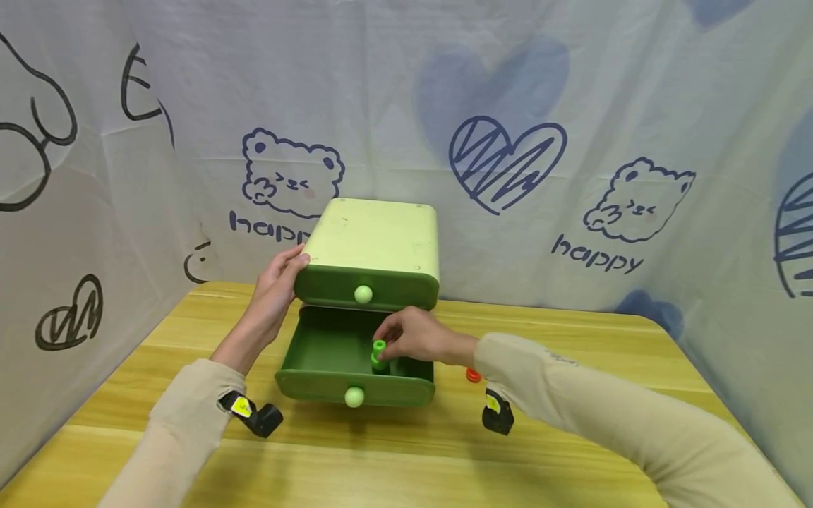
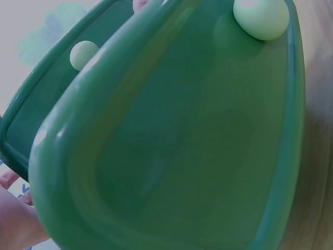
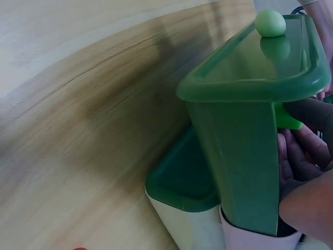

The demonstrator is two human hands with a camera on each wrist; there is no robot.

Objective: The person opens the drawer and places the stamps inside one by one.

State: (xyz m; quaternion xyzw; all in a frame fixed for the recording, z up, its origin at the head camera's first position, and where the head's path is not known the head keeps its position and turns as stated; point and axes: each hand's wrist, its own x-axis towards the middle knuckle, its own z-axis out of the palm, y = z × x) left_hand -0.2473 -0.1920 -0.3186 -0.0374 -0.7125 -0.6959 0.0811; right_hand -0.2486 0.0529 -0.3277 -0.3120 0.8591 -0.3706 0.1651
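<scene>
A small drawer cabinet [image 1: 381,233] with a pale yellow-green top stands on the table. Its top drawer [image 1: 330,286] is closed, while the dark green drawer [image 1: 324,388] below it is pulled out. My left hand [image 1: 269,296] holds the cabinet's left side near the upper front corner. Inside the open drawer, toward its right end, my right hand [image 1: 416,337] pinches a bright green spool-shaped piece [image 1: 379,349] between thumb and fingers. The piece stands upright. In the right wrist view only part of this green piece [image 3: 289,121] shows past the drawer wall.
Another closed green drawer front [image 3: 184,177] sits under the open one. A small red ringed piece [image 1: 473,375] lies on the wooden table [image 1: 356,466], right of the cabinet and partly behind the right sleeve. A printed cloth [image 1: 394,92] hangs behind the table.
</scene>
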